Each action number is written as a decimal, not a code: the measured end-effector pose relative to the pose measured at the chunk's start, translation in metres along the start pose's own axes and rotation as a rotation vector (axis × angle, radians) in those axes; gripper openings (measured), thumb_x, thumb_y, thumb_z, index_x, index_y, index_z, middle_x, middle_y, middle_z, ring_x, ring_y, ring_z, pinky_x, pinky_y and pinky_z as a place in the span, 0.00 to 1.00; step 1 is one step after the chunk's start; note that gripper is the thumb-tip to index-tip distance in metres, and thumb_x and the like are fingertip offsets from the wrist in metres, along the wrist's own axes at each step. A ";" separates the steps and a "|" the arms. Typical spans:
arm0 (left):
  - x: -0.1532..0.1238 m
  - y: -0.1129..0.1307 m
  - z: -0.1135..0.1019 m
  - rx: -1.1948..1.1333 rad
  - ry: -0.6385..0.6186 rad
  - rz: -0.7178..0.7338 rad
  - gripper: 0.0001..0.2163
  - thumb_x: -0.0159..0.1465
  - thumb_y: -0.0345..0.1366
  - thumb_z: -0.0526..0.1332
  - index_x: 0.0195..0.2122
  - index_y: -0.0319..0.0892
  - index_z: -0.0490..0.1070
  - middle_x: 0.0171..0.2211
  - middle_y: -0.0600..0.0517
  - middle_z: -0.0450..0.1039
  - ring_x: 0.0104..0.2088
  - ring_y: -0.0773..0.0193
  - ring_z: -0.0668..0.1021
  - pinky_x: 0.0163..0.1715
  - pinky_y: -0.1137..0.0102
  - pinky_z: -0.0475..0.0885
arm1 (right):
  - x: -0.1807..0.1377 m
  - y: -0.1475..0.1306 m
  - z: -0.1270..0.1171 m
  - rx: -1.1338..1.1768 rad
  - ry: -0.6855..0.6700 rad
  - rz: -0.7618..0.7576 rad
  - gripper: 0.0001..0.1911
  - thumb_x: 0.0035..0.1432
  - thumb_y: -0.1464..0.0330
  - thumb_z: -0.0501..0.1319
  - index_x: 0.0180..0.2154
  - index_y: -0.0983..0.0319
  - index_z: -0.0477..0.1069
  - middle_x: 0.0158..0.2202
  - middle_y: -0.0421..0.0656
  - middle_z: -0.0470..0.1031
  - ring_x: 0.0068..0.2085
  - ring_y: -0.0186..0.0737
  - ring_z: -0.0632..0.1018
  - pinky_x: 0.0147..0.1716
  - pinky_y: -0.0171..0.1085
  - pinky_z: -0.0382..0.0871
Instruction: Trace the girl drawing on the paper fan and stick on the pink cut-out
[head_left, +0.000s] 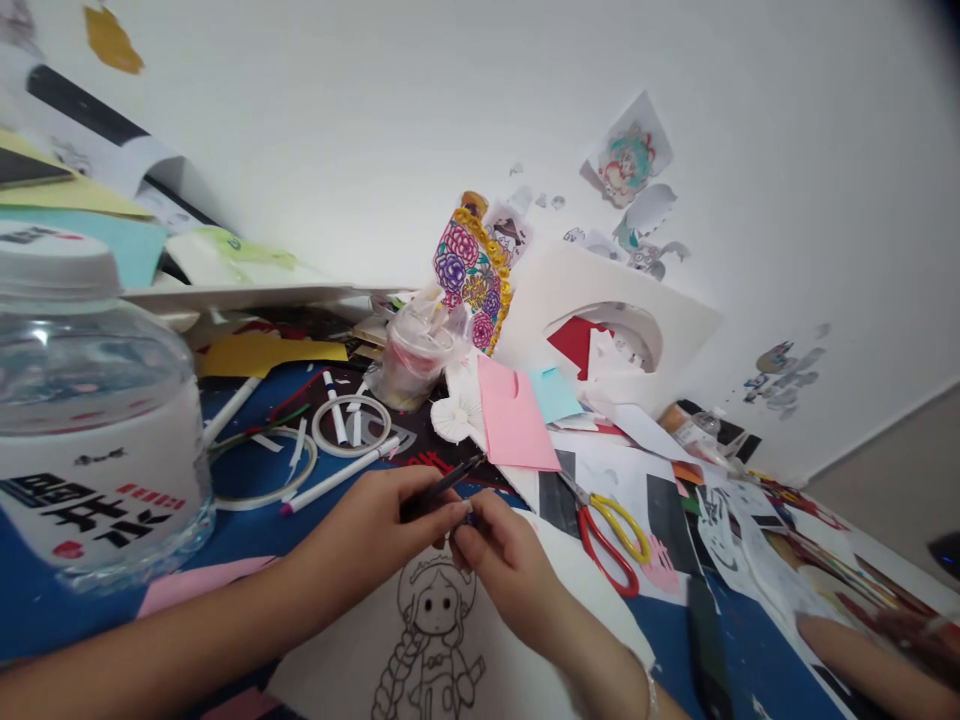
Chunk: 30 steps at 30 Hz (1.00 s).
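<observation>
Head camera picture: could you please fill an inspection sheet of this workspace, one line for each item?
Surface: blue table, mostly covered.
Job's things: dark pen in hand; white paper with a line drawing of a braided figure beneath the hands.
Clutter: bottle, lidded cup, pink paper, scissors, other papers.
Hands: left hand holds the pen; right hand is at its fingertips, grip unclear.
Cables: nothing seen.
Surroundings: white wall with pictures attached; another person's arm at right.
</observation>
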<state>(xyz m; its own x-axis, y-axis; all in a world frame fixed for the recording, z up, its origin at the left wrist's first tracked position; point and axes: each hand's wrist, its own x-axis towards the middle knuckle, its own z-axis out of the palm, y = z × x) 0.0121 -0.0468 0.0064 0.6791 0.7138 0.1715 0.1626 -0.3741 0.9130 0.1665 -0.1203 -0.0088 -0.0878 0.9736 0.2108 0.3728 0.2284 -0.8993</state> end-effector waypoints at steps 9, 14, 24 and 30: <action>-0.004 0.000 0.002 0.124 0.108 0.058 0.15 0.58 0.48 0.54 0.22 0.42 0.63 0.21 0.56 0.65 0.24 0.67 0.66 0.23 0.72 0.58 | 0.000 0.002 0.002 0.252 0.064 0.072 0.16 0.52 0.56 0.62 0.28 0.60 0.61 0.24 0.36 0.66 0.25 0.30 0.67 0.27 0.32 0.62; -0.003 0.001 0.001 0.130 0.155 0.123 0.14 0.59 0.46 0.53 0.23 0.43 0.62 0.22 0.55 0.66 0.24 0.66 0.67 0.24 0.73 0.60 | -0.002 -0.005 -0.005 0.093 0.092 0.065 0.15 0.53 0.57 0.60 0.26 0.60 0.61 0.22 0.36 0.67 0.25 0.31 0.68 0.26 0.31 0.60; 0.002 0.001 -0.019 0.172 0.090 0.165 0.15 0.60 0.49 0.54 0.26 0.43 0.67 0.21 0.55 0.67 0.23 0.67 0.68 0.23 0.74 0.60 | -0.004 -0.016 -0.025 -0.568 0.084 -0.068 0.09 0.56 0.66 0.59 0.26 0.60 0.64 0.24 0.37 0.67 0.25 0.32 0.65 0.23 0.31 0.52; 0.006 0.008 -0.029 -0.346 -0.033 -0.132 0.24 0.56 0.59 0.53 0.23 0.41 0.69 0.09 0.58 0.57 0.11 0.74 0.55 0.13 0.74 0.45 | 0.001 0.007 -0.091 -1.174 0.324 0.149 0.04 0.58 0.72 0.57 0.32 0.61 0.70 0.30 0.44 0.74 0.32 0.40 0.72 0.27 0.34 0.56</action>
<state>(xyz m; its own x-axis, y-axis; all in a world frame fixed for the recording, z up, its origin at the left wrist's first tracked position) -0.0035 -0.0284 0.0253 0.6918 0.7211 0.0373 0.0025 -0.0540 0.9985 0.2530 -0.1178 0.0204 0.1983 0.9070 0.3716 0.9801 -0.1866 -0.0675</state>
